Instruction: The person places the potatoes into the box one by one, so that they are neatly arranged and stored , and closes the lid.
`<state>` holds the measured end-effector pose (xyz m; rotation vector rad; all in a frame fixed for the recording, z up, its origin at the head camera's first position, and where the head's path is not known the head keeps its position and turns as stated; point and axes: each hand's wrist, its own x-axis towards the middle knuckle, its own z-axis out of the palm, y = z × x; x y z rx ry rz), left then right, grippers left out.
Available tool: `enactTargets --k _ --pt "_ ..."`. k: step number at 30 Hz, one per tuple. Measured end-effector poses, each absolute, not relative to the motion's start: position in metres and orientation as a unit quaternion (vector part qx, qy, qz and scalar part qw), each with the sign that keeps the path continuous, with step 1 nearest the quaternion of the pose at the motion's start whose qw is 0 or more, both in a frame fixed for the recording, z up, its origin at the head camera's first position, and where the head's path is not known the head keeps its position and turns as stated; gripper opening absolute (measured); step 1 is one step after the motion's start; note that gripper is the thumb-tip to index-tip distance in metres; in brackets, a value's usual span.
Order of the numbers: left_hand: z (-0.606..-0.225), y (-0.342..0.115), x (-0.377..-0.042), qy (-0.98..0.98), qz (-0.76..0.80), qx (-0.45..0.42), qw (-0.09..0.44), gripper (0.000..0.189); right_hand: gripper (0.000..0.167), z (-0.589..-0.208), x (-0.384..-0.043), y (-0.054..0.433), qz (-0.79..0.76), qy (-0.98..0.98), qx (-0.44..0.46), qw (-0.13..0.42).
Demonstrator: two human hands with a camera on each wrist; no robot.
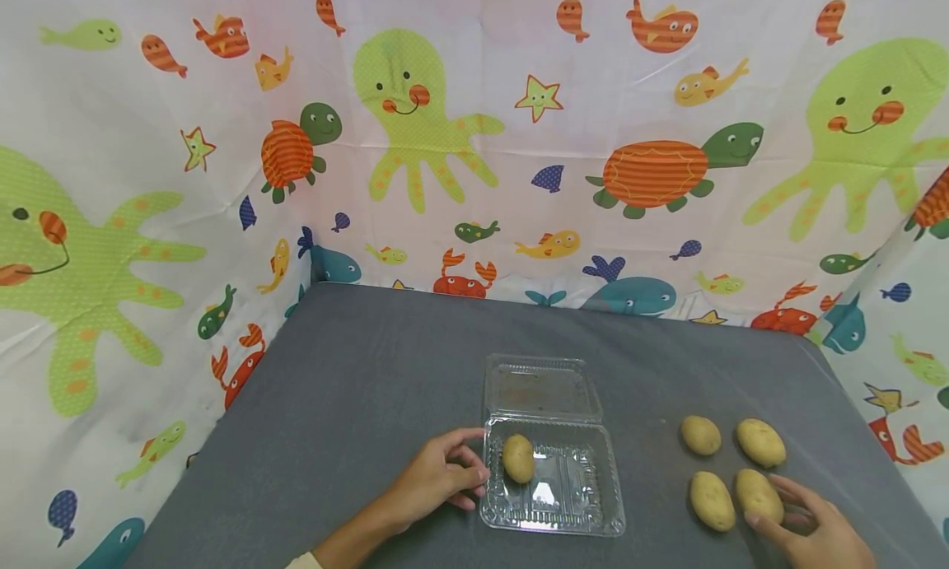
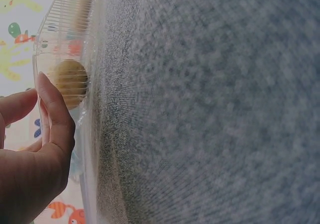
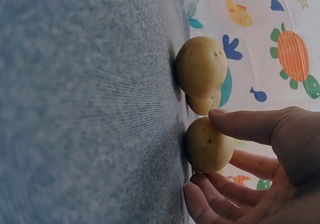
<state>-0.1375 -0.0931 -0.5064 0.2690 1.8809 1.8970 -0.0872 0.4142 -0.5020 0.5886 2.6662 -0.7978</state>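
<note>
- The right hand [image 1: 819, 532] is pinching the held potato [image 1: 757, 493] between its thumb and its bent fingers.
- The left hand [image 1: 441, 478] is touching the left side of the clear box [image 1: 582, 482]. Its fingers are bending, but I cannot tell if they are pinching the edge.
- The held potato is lying on the right hand's left side, far from the left hand. Its long way is pointing away from the person, leaning a bit left.
- The near potato [image 1: 712, 501] is sitting between the held potato and the box, which is lying off to the left.
- The small potato [image 1: 700, 436] and the far potato [image 1: 761, 443] are sitting just behind those two.
- The boxed potato [image 1: 518, 459] is resting inside, near the left hand.
- The lid [image 1: 541, 388] is lying open behind the box.
- The sea-animal cloth [image 1: 482, 83] is hanging behind the gray table [image 1: 356, 371].
</note>
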Motion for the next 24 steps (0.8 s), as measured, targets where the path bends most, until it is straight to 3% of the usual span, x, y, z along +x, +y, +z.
enactTargets --k 24 --pt "-0.506 -0.092 -0.137 0.68 0.692 0.099 0.221 0.067 0.12 -0.513 -0.083 0.403 -0.296 0.91 0.274 0.101"
